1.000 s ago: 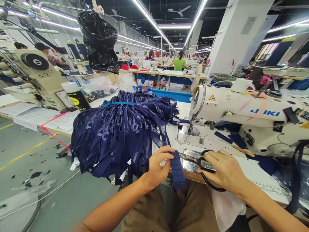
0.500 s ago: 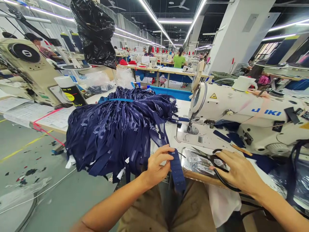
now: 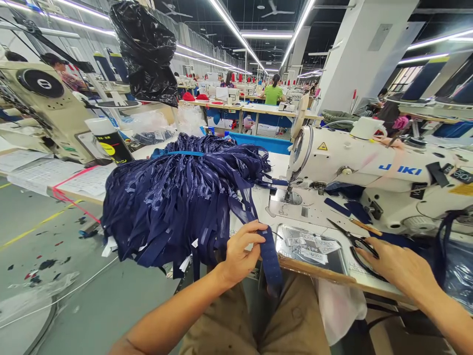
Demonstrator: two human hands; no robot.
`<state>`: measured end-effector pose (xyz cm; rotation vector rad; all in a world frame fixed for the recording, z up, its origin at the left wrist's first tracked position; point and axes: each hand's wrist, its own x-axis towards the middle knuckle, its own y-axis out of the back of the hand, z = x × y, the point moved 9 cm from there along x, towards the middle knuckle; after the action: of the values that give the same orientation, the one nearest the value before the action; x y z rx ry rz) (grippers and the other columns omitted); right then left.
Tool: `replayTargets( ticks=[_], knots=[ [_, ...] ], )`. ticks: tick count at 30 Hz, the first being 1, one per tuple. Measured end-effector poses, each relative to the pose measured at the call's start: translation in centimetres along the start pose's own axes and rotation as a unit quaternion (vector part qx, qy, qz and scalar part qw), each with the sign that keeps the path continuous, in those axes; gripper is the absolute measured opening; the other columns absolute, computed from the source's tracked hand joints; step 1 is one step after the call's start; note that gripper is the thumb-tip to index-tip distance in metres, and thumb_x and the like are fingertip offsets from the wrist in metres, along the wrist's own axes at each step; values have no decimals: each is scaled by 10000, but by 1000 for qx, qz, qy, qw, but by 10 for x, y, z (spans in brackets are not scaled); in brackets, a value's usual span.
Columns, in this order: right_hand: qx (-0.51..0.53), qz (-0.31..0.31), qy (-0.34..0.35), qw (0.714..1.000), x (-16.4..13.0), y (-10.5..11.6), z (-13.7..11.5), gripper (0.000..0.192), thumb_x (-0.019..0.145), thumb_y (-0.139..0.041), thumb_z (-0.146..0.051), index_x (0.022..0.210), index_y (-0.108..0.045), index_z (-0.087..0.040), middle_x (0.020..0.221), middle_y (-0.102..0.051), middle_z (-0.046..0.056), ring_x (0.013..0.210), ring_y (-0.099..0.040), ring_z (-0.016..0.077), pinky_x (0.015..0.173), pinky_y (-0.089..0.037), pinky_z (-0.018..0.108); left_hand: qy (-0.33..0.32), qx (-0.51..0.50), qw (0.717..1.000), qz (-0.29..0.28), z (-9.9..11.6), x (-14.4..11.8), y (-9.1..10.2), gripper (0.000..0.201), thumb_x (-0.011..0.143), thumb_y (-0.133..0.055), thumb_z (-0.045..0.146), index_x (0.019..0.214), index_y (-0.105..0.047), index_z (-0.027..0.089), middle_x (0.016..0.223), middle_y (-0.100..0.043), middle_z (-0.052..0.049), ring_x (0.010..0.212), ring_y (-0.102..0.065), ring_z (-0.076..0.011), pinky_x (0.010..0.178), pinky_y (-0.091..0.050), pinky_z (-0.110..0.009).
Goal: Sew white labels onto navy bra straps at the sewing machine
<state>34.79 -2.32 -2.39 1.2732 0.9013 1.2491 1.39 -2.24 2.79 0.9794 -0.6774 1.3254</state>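
My left hand (image 3: 240, 251) pinches a navy strip with eyelet rows (image 3: 271, 259), which hangs down over the table's front edge above my lap. The strip leads back to a large bundle of navy bra bands (image 3: 173, 202) tied with a blue band, left of the hand. Over on the right, my right hand (image 3: 399, 264) has its fingers around the black handles of a pair of scissors (image 3: 355, 240). Their blades point away and to the left, low over the tabletop. Part of the far handle loop is hidden by my fingers.
A white sewing machine (image 3: 354, 153) stands behind the scissors, its needle left of them. Paper labels (image 3: 310, 249) lie under a clear panel in the table. Beside the scissors is a wooden-handled tool (image 3: 365, 227). A spray can (image 3: 109, 140) stands left of the bundle.
My right hand has moved right with the scissors, away from the strip and over the labels' right side. My left hand stays nearly still on the strip.
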Motion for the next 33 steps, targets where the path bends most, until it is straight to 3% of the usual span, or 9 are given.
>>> replayTargets(
  ticks=[4, 7, 10, 12, 14, 20, 27, 30, 33],
  knots=[
    [203, 93, 99, 970, -4, 48, -64, 285, 765, -412, -397, 695, -605, -200, 771, -658, 97, 738, -591, 260, 651, -414, 383, 14, -4, 1000, 4, -1, 0, -2, 249, 722, -427, -46, 822, -512, 164, 937, -627, -71, 932, -587, -141, 875, -474, -370],
    [458, -66, 134, 876, -10, 53, -135, 272, 778, -443, -411, 745, -622, -210, 766, -639, 44, 713, -563, 183, 609, -418, 289, 26, 1, 1000, 11, -1, 0, -2, 245, 725, -433, -40, 825, -514, 168, 937, -628, -68, 953, -579, -148, 876, -470, -361],
    [620, -211, 120, 746, -20, 49, -199, 227, 746, -497, -393, 684, -571, -188, 547, -507, -20, 515, -450, 103, 497, -361, 231, 46, -6, 999, 4, -2, -3, -1, 245, 743, -429, -24, 847, -520, 178, 962, -620, -65, 970, -569, -152, 872, -460, -341],
    [679, -238, 96, 688, -21, 46, -222, 244, 722, -522, -392, 608, -502, -177, 476, -395, -61, 428, -334, 58, 438, -293, 206, 96, -24, 995, 16, -10, -7, 3, 243, 776, -408, 17, 913, -516, 187, 1020, -590, -75, 991, -552, -160, 853, -456, -329],
    [704, -228, 73, 669, -17, 43, -229, 261, 701, -535, -396, 581, -463, -175, 459, -345, -79, 393, -262, 37, 403, -231, 198, 172, -44, 983, 57, -20, -13, 13, 214, 808, -392, 83, 960, -502, 188, 1052, -547, -83, 987, -534, -164, 829, -447, -317],
    [700, -203, 48, 684, -17, 38, -233, 268, 681, -534, -422, 601, -469, -175, 452, -315, -85, 385, -253, 39, 381, -211, 197, 354, -52, 922, 146, -39, -34, 33, 69, 743, -520, 229, 772, -486, 176, 751, -464, 7, 703, -461, -107, 673, -393, -218],
    [600, -103, 131, 783, -26, 48, -235, 228, 773, -455, -341, 621, -501, -178, 482, -443, -43, 436, -384, 80, 450, -326, 223, 481, -152, 861, 69, -45, -52, 4, 198, 722, -557, 317, 643, -529, 138, 630, -501, 12, 623, -453, -108, 615, -390, -218],
    [512, 15, 208, 833, -27, 66, -228, 188, 814, -437, -274, 677, -528, -180, 574, -536, -9, 533, -461, 114, 527, -361, 250, 498, -205, 839, 75, -44, -52, -1, 192, 718, -565, 314, 677, -580, 127, 659, -562, -3, 658, -498, -130, 653, -416, -235],
    [414, 172, 288, 846, -34, 93, -222, 130, 843, -431, -184, 768, -537, -180, 641, -565, 5, 596, -463, 127, 599, -355, 274, 502, -243, 827, 71, -42, -51, -5, 188, 721, -566, 298, 764, -626, 125, 698, -604, -13, 668, -523, -138, 678, -431, -246]
  ],
)
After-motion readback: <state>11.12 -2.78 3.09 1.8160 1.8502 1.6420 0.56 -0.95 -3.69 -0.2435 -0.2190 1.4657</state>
